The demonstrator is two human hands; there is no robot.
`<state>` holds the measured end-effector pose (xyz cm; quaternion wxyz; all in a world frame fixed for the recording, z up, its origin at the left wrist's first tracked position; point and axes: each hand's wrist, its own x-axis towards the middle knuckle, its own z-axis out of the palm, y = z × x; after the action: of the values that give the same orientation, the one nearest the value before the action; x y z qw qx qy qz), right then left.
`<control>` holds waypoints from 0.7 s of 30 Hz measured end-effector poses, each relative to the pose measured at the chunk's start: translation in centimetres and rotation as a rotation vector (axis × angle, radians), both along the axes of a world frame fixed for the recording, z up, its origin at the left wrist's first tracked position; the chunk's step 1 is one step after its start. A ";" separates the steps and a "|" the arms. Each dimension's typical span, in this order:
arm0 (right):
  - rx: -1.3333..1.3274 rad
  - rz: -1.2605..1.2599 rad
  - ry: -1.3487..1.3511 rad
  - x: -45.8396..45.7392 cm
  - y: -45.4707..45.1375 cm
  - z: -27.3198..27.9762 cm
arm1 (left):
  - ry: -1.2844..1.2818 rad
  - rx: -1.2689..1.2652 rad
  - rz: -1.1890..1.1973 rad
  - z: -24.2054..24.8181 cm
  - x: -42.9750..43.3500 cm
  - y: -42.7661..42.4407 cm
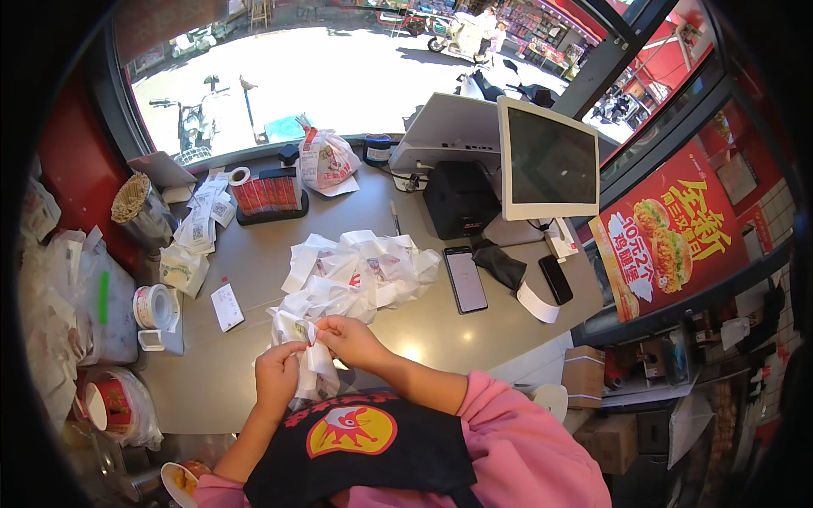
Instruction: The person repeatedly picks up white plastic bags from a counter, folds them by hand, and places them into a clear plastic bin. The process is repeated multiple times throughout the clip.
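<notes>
Both my hands pinch one thin white printed bag [315,374] at the front of the counter, close to my apron [273,463]. My left hand [277,376] grips its left side, thumb pointing inward. From the right, my right hand [352,343] holds the same bag near its upper part, fingertips close to the left thumb. Just beyond lies a loose heap of similar white bags [365,270], crumpled and overlapping, some with coloured print. Whether the held bag is apart from the heap, I cannot tell.
Right of the heap lie a lit smartphone [465,279], a dark phone [556,280] and a black cloth [500,263]. Behind them stand a black printer [462,198] and a monitor [551,162]. On the left are paper slips [202,213], a tape dispenser [270,197] and lidded cups [154,307].
</notes>
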<state>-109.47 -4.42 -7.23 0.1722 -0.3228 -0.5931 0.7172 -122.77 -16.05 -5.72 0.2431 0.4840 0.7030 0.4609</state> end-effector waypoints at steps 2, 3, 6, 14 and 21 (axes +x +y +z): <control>0.095 0.110 -0.015 0.0 -0.4 0.1 | -0.214 -0.063 -0.007 -0.4 0.0 0.1; 0.092 0.132 -0.008 0.0 -0.6 0.1 | -0.323 -0.122 -0.010 -0.6 -0.1 0.1; 0.096 0.181 -0.001 0.1 -1.0 0.3 | -0.435 -0.201 -0.016 -0.7 -0.1 0.1; 0.303 0.265 0.024 0.4 -1.4 1.1 | -0.605 -0.347 0.245 -0.5 -0.4 0.1; 0.266 0.172 -0.132 0.2 -1.6 2.0 | -0.367 -0.364 -0.033 -1.5 -0.6 -0.4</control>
<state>-109.28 -6.01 -5.25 0.1122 -0.2917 -0.7181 0.6218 -123.36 -16.44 -7.26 0.4571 0.3518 0.7107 0.4027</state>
